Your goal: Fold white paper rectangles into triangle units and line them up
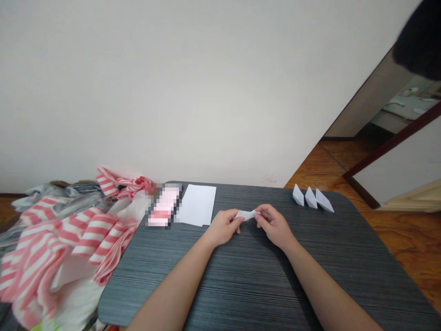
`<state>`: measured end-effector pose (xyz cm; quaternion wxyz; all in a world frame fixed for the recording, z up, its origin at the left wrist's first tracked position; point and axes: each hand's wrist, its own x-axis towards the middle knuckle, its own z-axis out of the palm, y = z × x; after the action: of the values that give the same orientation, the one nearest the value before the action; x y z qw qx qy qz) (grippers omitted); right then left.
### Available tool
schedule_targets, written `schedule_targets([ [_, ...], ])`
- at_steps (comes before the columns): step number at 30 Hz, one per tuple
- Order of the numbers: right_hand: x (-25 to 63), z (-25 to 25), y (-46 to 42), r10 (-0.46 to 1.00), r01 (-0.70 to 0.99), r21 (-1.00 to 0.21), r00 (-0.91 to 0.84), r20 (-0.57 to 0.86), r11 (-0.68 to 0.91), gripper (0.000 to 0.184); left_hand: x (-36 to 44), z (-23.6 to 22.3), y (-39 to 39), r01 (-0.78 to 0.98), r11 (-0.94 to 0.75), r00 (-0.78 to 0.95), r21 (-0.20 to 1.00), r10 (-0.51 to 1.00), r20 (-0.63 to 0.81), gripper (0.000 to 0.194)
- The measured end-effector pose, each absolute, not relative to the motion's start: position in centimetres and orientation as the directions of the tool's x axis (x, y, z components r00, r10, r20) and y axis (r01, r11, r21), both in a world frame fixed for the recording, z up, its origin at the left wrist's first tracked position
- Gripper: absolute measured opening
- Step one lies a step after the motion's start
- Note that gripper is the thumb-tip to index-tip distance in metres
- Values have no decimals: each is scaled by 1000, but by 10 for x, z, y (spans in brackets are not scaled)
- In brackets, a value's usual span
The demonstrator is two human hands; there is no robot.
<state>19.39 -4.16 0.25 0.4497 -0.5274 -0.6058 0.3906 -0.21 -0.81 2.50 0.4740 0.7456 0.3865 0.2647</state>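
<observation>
A small folded piece of white paper (245, 215) is held just above the dark table, near its middle. My left hand (224, 226) is closed on its left end, thumb on top. At the right end, my right hand (274, 224) pinches the paper between thumb and fingertips. The paper looks narrow and pointed toward the right; its exact folds are too small to make out. To the left of my hands lie flat white paper sheets (198, 204), slightly out of line with each other. Three folded white paper shapes (311, 198) stand in a row at the table's back right.
The dark wood-grain table (241, 285) has rounded corners and meets a pale wall (206, 92). A blurred-out pink and white rectangle (164, 205) lies left of the sheets. Red-and-white striped cloth (93, 234) is heaped beyond the left edge. A doorway opens at right.
</observation>
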Motion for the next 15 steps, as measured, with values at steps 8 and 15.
schedule_targets([
  [8, 193, 11, -41, 973, 425, -877, -55, 225, 227, 14, 0, 24, -9, 240, -203, 559, 949, 828, 36, 27],
  [15, 193, 13, -41, 953, 438, -849, -84, 290, 296, 14, 0, 26, -9, 241, -284, 609, 928, 789, 83, 23],
])
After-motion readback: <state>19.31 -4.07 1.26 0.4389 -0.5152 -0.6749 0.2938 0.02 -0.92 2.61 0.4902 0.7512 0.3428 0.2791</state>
